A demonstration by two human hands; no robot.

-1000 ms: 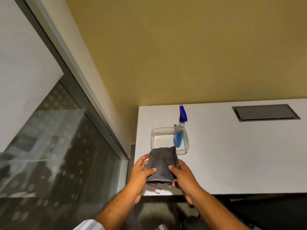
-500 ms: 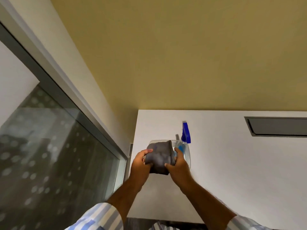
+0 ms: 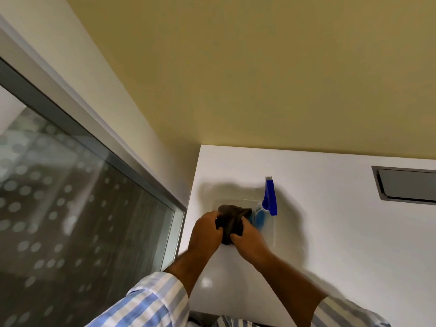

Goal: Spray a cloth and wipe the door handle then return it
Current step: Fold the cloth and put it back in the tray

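Lowered into one tray [image 3: 269, 241], one cloth [image 3: 232, 220] (one spray bottle [image 3: 269, 204] beside) stays clamped by left hand [image 3: 205, 232], right hand [image 3: 250, 241].

White bench [image 3: 330, 232], carrying a clear tray [image 3: 269, 239] directly under the grip; grey recessed hatch [image 3: 408, 185] well right of it.

This looks like an office: my white desk [image 3: 330, 220] has a flush grey cable hatch [image 3: 408, 185] set into it; left of the desk stands a dot-frosted glass partition [image 3: 70, 208], behind it a yellow wall [image 3: 259, 79].
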